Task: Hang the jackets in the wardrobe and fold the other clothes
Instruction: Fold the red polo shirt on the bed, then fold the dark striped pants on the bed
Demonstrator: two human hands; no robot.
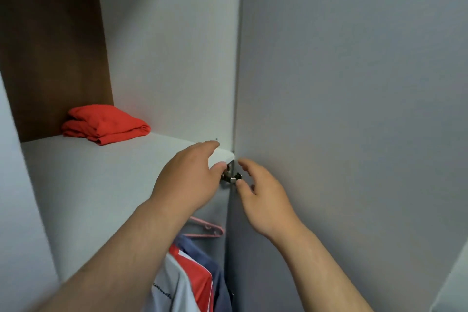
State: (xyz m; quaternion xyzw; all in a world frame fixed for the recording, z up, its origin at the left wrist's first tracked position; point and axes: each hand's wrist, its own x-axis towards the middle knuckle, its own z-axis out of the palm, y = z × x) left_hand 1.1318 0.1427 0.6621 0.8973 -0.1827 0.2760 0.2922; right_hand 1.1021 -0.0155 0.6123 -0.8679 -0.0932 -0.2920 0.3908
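A folded red garment lies at the back left of the white wardrobe shelf. Below the shelf hang a white, red and blue jacket and a dark blue garment on pink hangers. My left hand reaches over the shelf's front right corner, fingers relaxed and holding nothing. My right hand hovers just right of it, fingers loosely spread near the metal door hinge, also holding nothing.
The open grey wardrobe door fills the right half of the view, hinged beside the shelf corner. A white side panel rises behind the shelf and a brown back panel stands at the far left.
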